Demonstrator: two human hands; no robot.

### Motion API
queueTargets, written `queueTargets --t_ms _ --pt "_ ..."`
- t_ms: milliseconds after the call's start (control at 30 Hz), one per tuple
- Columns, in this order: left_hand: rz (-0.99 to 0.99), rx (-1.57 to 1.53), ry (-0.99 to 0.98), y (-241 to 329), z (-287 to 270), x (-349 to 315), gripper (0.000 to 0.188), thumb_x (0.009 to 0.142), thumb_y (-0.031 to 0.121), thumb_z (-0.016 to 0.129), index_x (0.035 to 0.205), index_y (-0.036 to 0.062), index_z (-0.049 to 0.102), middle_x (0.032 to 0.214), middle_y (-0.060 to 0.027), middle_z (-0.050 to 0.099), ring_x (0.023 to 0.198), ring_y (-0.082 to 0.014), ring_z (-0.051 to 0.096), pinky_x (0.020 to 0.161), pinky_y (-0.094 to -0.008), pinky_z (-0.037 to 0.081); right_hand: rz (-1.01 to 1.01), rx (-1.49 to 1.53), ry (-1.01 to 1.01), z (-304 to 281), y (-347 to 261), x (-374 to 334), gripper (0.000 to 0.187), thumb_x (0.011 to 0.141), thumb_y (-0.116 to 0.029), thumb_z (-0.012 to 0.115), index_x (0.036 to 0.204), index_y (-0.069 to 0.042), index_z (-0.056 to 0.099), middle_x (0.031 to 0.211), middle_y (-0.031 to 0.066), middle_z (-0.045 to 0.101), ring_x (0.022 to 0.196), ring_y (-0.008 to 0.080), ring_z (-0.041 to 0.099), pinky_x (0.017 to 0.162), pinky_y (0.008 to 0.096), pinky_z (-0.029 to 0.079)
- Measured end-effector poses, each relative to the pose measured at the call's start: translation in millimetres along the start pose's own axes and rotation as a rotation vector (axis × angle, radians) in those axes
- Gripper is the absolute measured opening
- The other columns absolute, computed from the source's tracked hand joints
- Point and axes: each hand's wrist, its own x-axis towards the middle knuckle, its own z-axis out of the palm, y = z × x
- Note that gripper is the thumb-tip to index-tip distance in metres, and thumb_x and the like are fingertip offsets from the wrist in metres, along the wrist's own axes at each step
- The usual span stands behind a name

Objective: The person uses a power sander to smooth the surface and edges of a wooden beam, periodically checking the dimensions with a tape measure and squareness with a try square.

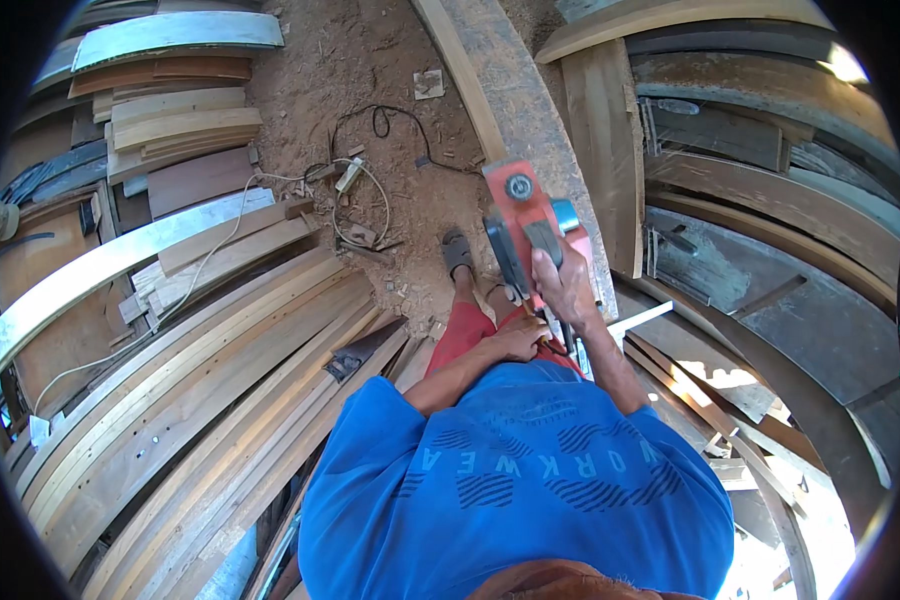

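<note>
A red electric planer [508,182] with a dark grip and a round knob rests at the near part of a long wood strip [462,75] on the workbench [530,100]. My right hand [567,285] is closed around the planer's rear handle. Close to my body, my left hand [520,340] is curled beside the planer's back end. Its fingertips lie against something small and yellowish that I cannot make out. The planer hides the strip beneath it.
A dark cord [410,115] and a white power strip [349,176] lie on the dusty ground ahead to the left. Stacked boards [170,410] fill the left side. Curved timber pieces [760,190] are piled on the right. My sandalled foot [457,250] stands beside the bench.
</note>
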Motion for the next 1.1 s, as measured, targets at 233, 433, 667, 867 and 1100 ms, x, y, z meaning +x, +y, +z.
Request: queueTargets --t_ms 233,433,667,867,1100 --pt "-0.187 -0.001 0.448 -24.1 -46.7 -16.3 0.034 0.078 0.015 0.067 0.110 0.0039 0.062 0.108 -0.0210 0.064 0.105 -0.0407 0.059 0.093 -0.0482 0.048 -0.168 -0.205 0.130 19.4 -48.2 109.4 0.042 0.101 -0.039 0.052 0.097 0.001 0.063 0.062 0.0051 0.058 0.053 0.0162 0.058 0.052 0.0353 0.047" --pt "-0.349 0.027 0.728 -33.1 -95.4 -22.5 0.033 0.080 0.020 0.066 0.105 -0.0009 0.061 0.099 -0.0260 0.066 0.099 -0.0444 0.062 0.092 -0.0536 0.046 -0.173 -0.152 0.106 26.9 -88.3 211.3 0.063 0.096 -0.059 0.052 0.077 -0.001 0.065 0.062 0.0058 0.062 0.055 0.0162 0.061 0.054 0.0345 0.049" --pt "-0.457 -0.034 0.809 -26.1 -131.3 -32.2 0.033 0.084 0.023 0.067 0.107 0.0005 0.060 0.099 -0.0256 0.066 0.094 -0.0436 0.065 0.084 -0.0493 0.051 -0.121 -0.148 -0.013 17.0 -129.4 264.3 0.060 0.095 -0.059 0.055 0.076 -0.003 0.064 0.064 0.0045 0.062 0.055 0.0139 0.060 0.053 0.0303 0.048" --pt "-0.638 0.036 0.658 -33.2 -127.4 -66.0 0.030 0.084 0.020 0.065 0.109 0.0051 0.061 0.097 -0.0239 0.068 0.091 -0.0418 0.068 0.079 -0.0483 0.053 -0.095 0.048 -0.102 14.0 -114.9 234.5 0.051 0.098 -0.053 0.058 0.081 -0.005 0.061 0.064 0.0010 0.057 0.054 0.0094 0.055 0.051 0.0262 0.044" --pt "-0.660 -0.020 0.531 -64.6 -82.4 -93.4 0.035 0.078 0.016 0.069 0.111 0.0068 0.063 0.098 -0.0192 0.071 0.093 -0.0391 0.069 0.083 -0.0469 0.055 -0.070 -0.043 -0.076 13.9 -51.9 113.6 0.049 0.099 -0.049 0.054 0.083 -0.004 0.060 0.062 0.0021 0.054 0.056 0.0123 0.053 0.054 0.0307 0.043"
